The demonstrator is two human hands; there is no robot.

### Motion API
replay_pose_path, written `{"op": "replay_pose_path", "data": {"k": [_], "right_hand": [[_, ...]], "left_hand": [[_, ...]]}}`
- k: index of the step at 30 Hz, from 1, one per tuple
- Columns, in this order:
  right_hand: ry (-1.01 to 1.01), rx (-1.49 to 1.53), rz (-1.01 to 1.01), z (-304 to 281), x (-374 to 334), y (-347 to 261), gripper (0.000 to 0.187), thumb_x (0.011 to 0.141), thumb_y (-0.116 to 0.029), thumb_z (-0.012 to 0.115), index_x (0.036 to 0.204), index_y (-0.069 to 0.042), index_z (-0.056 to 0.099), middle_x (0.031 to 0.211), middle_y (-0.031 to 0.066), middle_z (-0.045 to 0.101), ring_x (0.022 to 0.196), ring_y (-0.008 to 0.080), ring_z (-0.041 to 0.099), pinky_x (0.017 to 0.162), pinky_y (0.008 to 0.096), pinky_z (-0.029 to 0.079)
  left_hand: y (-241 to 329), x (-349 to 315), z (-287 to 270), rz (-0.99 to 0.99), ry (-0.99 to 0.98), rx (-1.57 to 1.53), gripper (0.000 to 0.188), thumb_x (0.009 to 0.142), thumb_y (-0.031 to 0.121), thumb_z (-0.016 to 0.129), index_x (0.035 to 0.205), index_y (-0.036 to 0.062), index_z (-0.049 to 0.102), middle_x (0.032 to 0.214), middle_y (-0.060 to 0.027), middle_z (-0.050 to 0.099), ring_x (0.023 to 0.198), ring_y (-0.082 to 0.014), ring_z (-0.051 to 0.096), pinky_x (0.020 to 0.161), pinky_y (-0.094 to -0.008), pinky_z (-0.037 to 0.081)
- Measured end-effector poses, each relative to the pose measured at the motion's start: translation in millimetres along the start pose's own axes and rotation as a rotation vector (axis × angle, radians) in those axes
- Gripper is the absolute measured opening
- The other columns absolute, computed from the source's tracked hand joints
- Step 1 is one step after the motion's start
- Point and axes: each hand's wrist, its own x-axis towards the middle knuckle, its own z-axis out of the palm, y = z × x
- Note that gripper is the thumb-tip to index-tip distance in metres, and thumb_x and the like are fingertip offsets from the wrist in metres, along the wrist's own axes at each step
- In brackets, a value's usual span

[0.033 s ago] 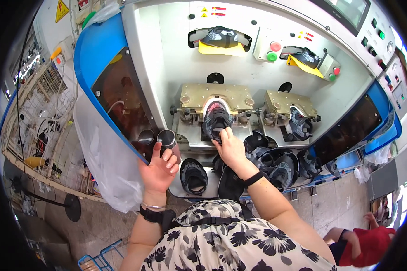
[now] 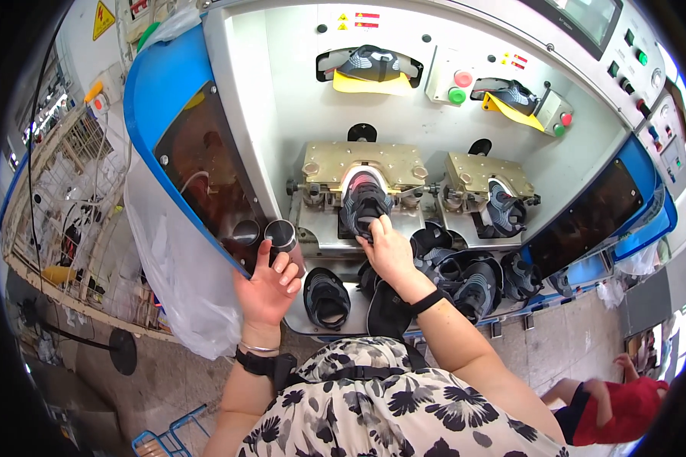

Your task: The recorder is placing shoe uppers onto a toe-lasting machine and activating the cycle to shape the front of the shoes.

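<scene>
A dark grey and black sneaker (image 2: 362,199) sits with its toe in the left metal clamp fixture (image 2: 329,161) of the machine. My right hand (image 2: 389,255) grips its heel end, the fingers closed at the opening. To the left my left hand (image 2: 267,288) is raised, empty, palm up and fingers loosely apart. It is nearest to a cylinder with a dark round top (image 2: 280,231). A similar sneaker (image 2: 503,209) rests in the right clamp fixture (image 2: 476,169). Below my hands a black sneaker (image 2: 327,299) stands alone on the front ledge.
Several more sneakers (image 2: 476,293) crowd the ledge on the right. Two shoes on yellow holders (image 2: 373,82) show in the back wall, near a red and green button box (image 2: 451,76). Blue-framed side panels (image 2: 149,99) flank the opening. A person in red (image 2: 621,411) is at lower right.
The person in red at lower right has shifted slightly left. My hands and the sneakers look the same.
</scene>
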Motion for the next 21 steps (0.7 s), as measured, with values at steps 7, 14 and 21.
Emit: {"op": "replay_pose_path", "data": {"k": [7,14,21], "right_hand": [[0.018,0.038,-0.005,3.7,-1.8,2.9,0.031,0.087,-0.027,0.068,0.098,-0.004,0.051,0.096,0.0147,0.053,0.074,0.0363,0.063,0.064,0.0455,0.052],[0.018,0.051,-0.005,4.7,-2.5,4.5,0.031,0.087,-0.028,0.068,0.099,-0.004,0.051,0.096,0.0147,0.053,0.075,0.036,0.063,0.064,0.0455,0.052],[0.026,0.049,-0.003,4.9,-2.9,4.1,0.032,0.086,-0.026,0.069,0.099,-0.004,0.051,0.097,0.0141,0.052,0.076,0.0349,0.063,0.064,0.0447,0.052]], "left_hand": [[0.3,-1.1,-1.7,-0.02,0.021,0.006,0.062,0.091,0.062,0.048,0.132,0.0164,0.057,0.089,-0.005,0.044,0.075,-0.0193,0.044,0.066,-0.0337,0.042],[-0.9,-2.2,0.8,-0.017,0.029,0.003,0.064,0.091,0.062,0.049,0.133,0.0145,0.056,0.089,-0.0054,0.045,0.077,-0.0198,0.044,0.066,-0.0336,0.042],[0.9,-2.7,-0.4,-0.034,0.062,0.051,0.065,0.089,0.064,0.048,0.128,0.0134,0.06,0.088,-0.0058,0.045,0.076,-0.02,0.043,0.066,-0.0333,0.041]]}}
